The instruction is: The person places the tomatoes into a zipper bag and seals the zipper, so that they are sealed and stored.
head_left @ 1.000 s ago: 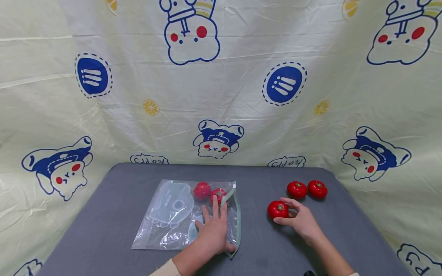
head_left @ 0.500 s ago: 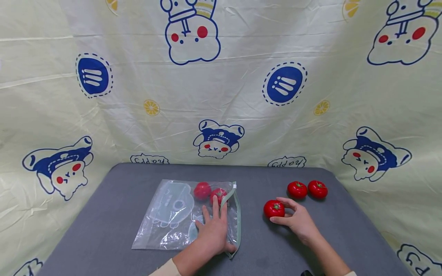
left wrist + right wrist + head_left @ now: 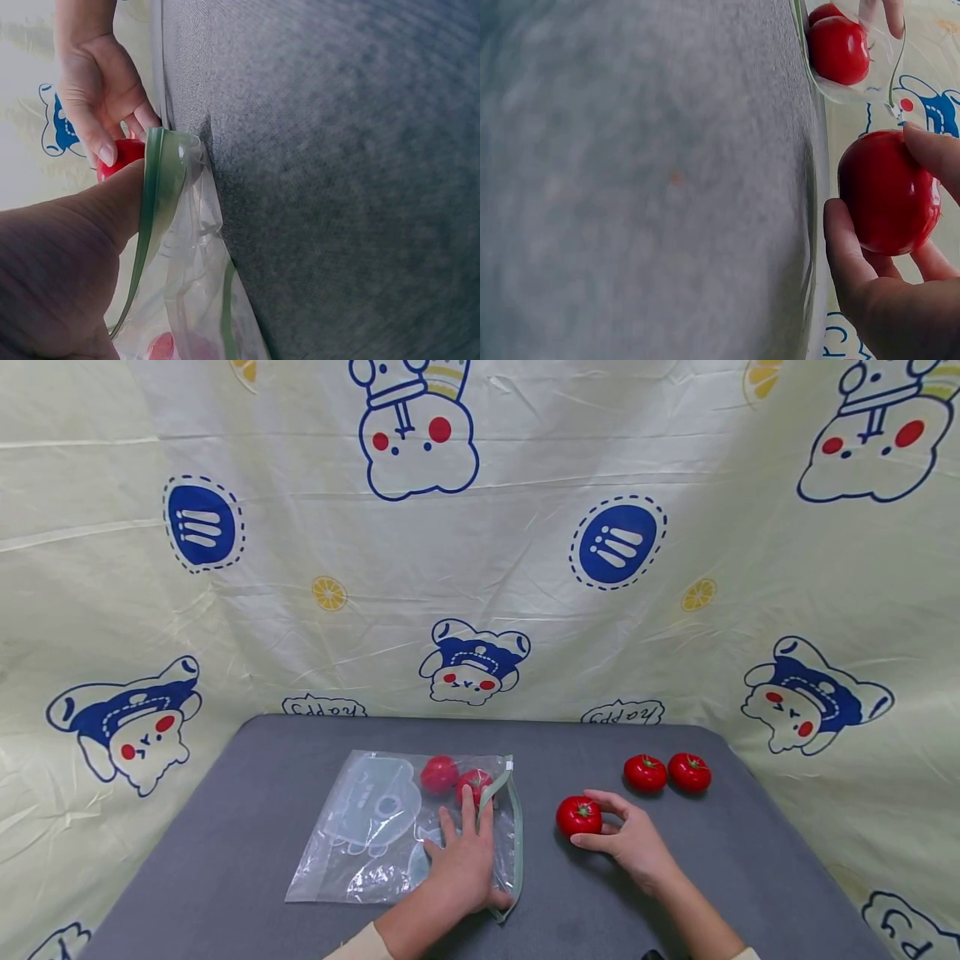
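Observation:
My left hand lies with its fingers spread over the mouth side of a clear zip bag, near its green zip strip. Inside the bag are two red tomatoes; the fingertips partly cover the right one. The right wrist view shows the bag's mouth gaping, with tomatoes behind it. To the right of the bag, my right hand grips another tomato between thumb and fingers. That tomato fills the grasp in the right wrist view, its stem end turned aside.
Two more tomatoes sit side by side at the table's back right. A grey cloth covers the table. Behind it hangs a pale curtain printed with cartoon bears and orange slices.
My right hand has carried its tomato a short way left, toward the bag's mouth. The left hand and the bag have stayed where they were.

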`<state>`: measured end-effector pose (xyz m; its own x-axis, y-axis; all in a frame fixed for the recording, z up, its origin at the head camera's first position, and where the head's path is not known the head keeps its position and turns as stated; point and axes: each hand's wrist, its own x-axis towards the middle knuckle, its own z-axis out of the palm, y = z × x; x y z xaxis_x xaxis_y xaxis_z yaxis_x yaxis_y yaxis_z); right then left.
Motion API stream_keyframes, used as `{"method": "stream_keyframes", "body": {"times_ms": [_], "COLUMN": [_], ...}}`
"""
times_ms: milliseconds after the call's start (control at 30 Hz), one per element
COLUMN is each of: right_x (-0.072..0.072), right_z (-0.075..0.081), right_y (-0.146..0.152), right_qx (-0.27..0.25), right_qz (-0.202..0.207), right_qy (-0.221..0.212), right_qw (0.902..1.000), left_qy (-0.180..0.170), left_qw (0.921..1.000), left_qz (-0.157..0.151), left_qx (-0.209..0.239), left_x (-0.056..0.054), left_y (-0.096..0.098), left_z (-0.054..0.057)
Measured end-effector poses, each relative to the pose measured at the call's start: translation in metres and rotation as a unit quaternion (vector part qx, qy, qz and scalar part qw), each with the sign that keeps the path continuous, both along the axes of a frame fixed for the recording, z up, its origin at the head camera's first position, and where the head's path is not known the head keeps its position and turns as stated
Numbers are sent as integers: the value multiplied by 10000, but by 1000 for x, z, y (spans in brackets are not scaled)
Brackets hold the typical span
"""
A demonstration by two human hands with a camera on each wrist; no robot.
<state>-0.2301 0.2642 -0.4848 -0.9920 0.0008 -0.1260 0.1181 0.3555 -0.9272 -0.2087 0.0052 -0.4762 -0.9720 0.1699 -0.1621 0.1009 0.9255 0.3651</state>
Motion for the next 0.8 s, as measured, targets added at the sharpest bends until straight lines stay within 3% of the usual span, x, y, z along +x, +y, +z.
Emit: {"method": "stream_keyframes", "body": {"times_ms": [800], "right_x": [-2], "right_z": [3], "right_y": [-35], "right_qx": [-281], "right_qz": [288], "right_qy": [113], "right_qw": [9991], "left_qy": [19], "left_qw": [10000], "left_qz": [-36], "left_qx": [35], "left_x": [0], "left_y": [0], "left_z": [0]}}
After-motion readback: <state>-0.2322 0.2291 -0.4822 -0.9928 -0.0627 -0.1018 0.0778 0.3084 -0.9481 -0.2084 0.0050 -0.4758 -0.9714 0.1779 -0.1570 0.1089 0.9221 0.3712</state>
